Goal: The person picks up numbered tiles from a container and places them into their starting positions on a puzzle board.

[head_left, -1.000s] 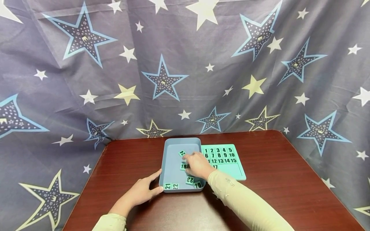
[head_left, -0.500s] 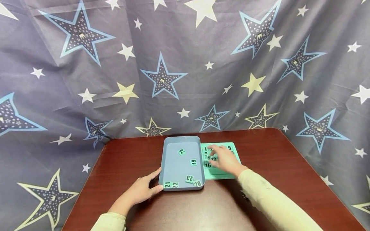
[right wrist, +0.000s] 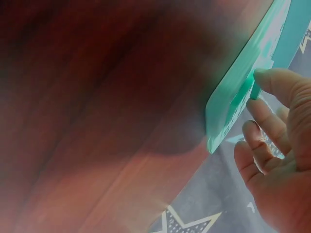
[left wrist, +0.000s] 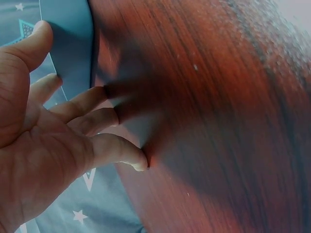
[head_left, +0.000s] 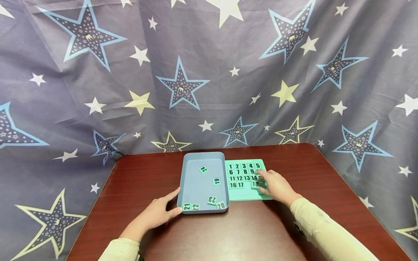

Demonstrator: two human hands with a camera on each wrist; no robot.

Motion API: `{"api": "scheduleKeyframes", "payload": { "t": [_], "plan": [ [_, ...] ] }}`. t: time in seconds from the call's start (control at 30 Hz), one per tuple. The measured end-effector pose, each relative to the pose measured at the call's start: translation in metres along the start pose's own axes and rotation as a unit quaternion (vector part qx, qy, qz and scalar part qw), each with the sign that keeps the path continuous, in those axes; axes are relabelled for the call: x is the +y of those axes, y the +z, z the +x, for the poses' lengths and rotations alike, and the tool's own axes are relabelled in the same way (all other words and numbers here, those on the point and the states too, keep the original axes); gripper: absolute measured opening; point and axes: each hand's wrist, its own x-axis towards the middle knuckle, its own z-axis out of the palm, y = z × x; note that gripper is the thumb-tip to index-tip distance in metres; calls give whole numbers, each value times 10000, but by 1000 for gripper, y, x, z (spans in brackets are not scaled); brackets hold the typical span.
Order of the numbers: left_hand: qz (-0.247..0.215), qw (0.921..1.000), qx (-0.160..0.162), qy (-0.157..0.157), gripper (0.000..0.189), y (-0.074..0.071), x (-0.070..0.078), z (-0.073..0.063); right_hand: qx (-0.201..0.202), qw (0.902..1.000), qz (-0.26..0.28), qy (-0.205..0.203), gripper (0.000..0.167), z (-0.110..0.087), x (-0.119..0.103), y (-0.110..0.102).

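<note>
Star-printed curtain (head_left: pixel 202 123) hangs behind the tabletop (head_left: pixel 209 239). Tile 18 (head_left: pixel 255 185) is pinched in the fingers of the right hand (head_left: pixel 277 185), above the board (head_left: pixel 243 195), rightward of tile 17 (head_left: pixel 240 185) with a gap between. Farther left, the left hand (head_left: pixel 158 213) touches the tray (head_left: pixel 204 155), fingers extended.

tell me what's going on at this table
A person's right hand pinches the 18 tile at the green board, to the right of the 17 tile. Numbered tiles sit in rows on the board, some partly hidden by that hand. The left hand rests at the left side of the blue-gray tray, where tiles 19 through 24 lie scattered, not yet on the board.
</note>
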Motion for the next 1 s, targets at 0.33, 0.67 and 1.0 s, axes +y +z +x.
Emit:
{"api": "scheduleKeyframes", "payload": {
  "t": [0.33, 0.67, 1.0],
  "plan": [
    [-192, 9997, -105, -96, 79, 1, 5, 0, 179, 9975, -377, -579, 55, 9, -11, 10],
    [-160, 9997, -91, -155, 78, 0, 3, -1, 426, 9979, -400, -272, 48, 6, -17, 17],
    [-175, 9996, -105, -189, 78, -1, 2, -2, 235, 9997, -24, 83, 46, 8, -19, 24]
  ]
}}
